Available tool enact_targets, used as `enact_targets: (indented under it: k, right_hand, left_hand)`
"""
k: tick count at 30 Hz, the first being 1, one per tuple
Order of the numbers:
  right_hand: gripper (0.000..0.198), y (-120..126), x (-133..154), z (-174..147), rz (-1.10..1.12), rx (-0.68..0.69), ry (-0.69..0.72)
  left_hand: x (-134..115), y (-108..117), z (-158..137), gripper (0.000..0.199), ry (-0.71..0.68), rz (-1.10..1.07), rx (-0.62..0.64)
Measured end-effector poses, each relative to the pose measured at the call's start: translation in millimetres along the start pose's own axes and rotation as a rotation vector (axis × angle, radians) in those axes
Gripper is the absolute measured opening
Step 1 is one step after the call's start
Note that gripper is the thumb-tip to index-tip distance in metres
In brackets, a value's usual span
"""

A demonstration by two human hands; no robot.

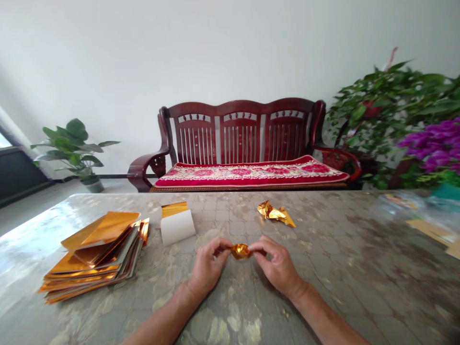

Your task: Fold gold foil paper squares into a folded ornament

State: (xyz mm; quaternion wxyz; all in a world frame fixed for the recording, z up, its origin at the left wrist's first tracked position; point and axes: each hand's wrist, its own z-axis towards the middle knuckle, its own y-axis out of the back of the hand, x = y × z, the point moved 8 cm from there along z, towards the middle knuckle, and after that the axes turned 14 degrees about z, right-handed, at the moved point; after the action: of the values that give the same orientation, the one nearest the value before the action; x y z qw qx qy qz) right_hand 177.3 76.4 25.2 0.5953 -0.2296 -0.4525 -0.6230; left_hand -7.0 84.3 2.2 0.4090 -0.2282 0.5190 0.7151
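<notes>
Between the left hand [210, 263] and the right hand [276, 263], each narrowed in a pinch on one end, a crumpled gold foil piece [240, 251] is held over the bench [230, 306]. A light, even grip at both ends looks best, as such thin foil would likely tear under a hard twist. Beyond the right hand lies a loose foil scrap [275, 213]; left of the left hand sits a stack of gold sheets [91, 258].

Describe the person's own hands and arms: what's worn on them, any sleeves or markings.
The left hand and right hand are bare, with no gloves and no rings that show. The left forearm and right forearm show no sleeve, watch or bracelet. No clear markings can be made out.
</notes>
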Motion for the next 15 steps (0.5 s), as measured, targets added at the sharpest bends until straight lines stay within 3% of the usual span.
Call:
enact_targets:
  k: [3, 8, 15]
  right_hand:
    - [0.025, -6, 5, -2, -0.091, 0.093, 0.074]
    - [0.027, -13, 2, -3, -0.175, 0.173, 0.068]
    - [0.024, -13, 4, -3, -0.177, 0.198, 0.078]
  left_hand:
    - [-13, 5, -2, 0.017, -0.161, 0.142, 0.031]
    - [-29, 3, -5, 0.034, -0.362, 0.329, 0.178]
    - [-25, 1, -5, 0.031, -0.328, 0.358, 0.250]
